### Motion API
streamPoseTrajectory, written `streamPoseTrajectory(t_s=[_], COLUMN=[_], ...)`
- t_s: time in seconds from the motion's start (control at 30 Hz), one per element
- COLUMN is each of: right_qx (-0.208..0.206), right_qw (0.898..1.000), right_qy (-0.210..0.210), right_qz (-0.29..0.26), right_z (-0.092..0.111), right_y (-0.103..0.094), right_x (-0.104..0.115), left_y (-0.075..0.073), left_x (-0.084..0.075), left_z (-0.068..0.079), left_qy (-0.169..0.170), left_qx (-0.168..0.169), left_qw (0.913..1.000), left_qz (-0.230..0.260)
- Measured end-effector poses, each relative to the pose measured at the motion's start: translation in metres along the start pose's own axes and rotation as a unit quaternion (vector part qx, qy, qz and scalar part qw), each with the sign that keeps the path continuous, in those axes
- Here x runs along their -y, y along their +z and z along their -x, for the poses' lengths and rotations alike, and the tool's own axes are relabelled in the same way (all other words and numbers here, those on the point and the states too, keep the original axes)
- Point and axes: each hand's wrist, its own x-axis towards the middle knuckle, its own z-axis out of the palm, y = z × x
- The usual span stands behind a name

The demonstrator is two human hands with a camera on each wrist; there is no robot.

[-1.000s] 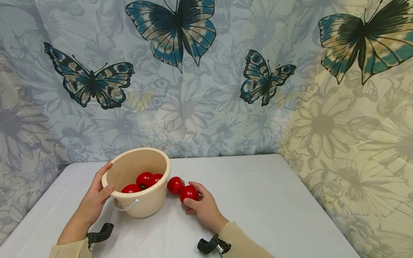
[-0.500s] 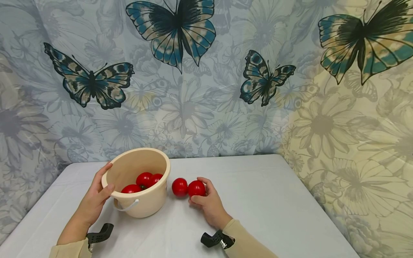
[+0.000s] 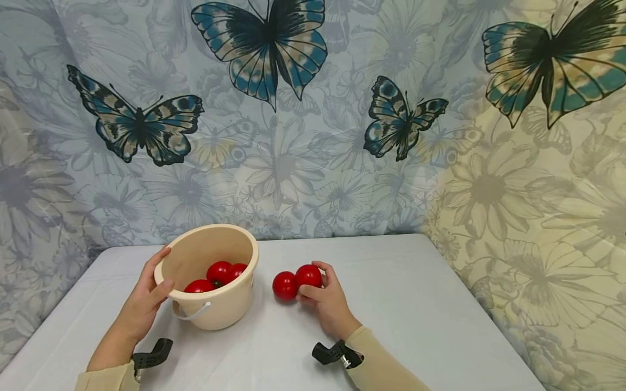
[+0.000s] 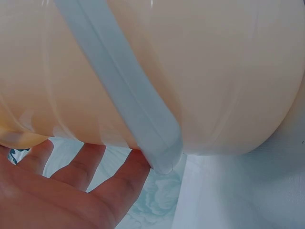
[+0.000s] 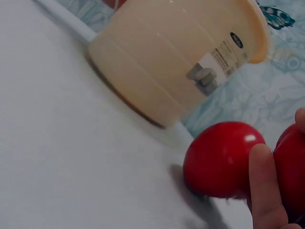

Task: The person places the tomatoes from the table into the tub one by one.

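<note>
A cream bucket [image 3: 222, 312] stands at the table's left, several red tomatoes [image 3: 218, 271] inside it. My left hand [image 3: 143, 298] grips its left rim, thumb over the edge and fingers along the outer wall. In the left wrist view the pale handle [image 4: 126, 90] hangs across the bucket's side by those fingers. To the right of the bucket, my right hand [image 3: 333, 308] holds a tomato [image 3: 308, 275] between thumb and fingers. Another tomato [image 3: 285, 286] lies right against it on its left. The right wrist view shows that second tomato [image 5: 219, 162] beside my thumb.
A white cloth [image 3: 415, 315] covers the table, which ends at a back edge close behind the bucket. Behind hangs a fabric backdrop [image 3: 337, 179] with flowers and butterflies. A printed label [image 5: 214, 67] sits on the bucket's side. Black wrist mounts [image 3: 152, 353] are on both arms.
My right hand has moved right and slightly back with the tomato it holds. The tomato beside it has rolled along, away from the bucket. My left hand and the bucket stay put.
</note>
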Motion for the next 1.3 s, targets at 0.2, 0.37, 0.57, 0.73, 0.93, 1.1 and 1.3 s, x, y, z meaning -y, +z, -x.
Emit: streamPoseTrajectory(t_s=[0.2,0.37,0.57,0.73,0.93,1.1,1.3], right_qx=[-0.006,-0.012,-0.023,-0.009,0.016,0.032,0.065], right_qw=[1.0,1.0,1.0,1.0,1.0,0.999,0.998], right_qy=[-0.008,-0.008,-0.004,0.001,0.008,0.014,0.01], right_qz=[0.011,0.005,0.003,-0.003,-0.012,-0.002,-0.001], right_z=[-0.004,-0.006,-0.006,-0.006,-0.008,-0.009,-0.01], right_y=[-0.007,-0.009,-0.009,-0.006,-0.003,0.004,0.023], right_x=[0.016,0.028,0.046,0.057,0.065,0.074,0.092], left_y=[0.0,0.001,0.002,0.002,0.001,0.001,0.001], left_x=[0.0,0.002,0.003,0.003,0.003,0.004,0.005], left_z=[0.0,0.001,-0.001,0.0,0.0,-0.001,0.0], left_qy=[-0.002,0.004,0.011,0.009,0.009,0.009,0.01], left_qx=[-0.001,-0.003,-0.002,-0.005,-0.005,-0.004,-0.005], left_qw=[1.0,1.0,0.9999,0.9999,0.9999,0.9999,0.9999], left_qz=[-0.002,0.007,0.012,0.01,0.008,0.01,0.012])
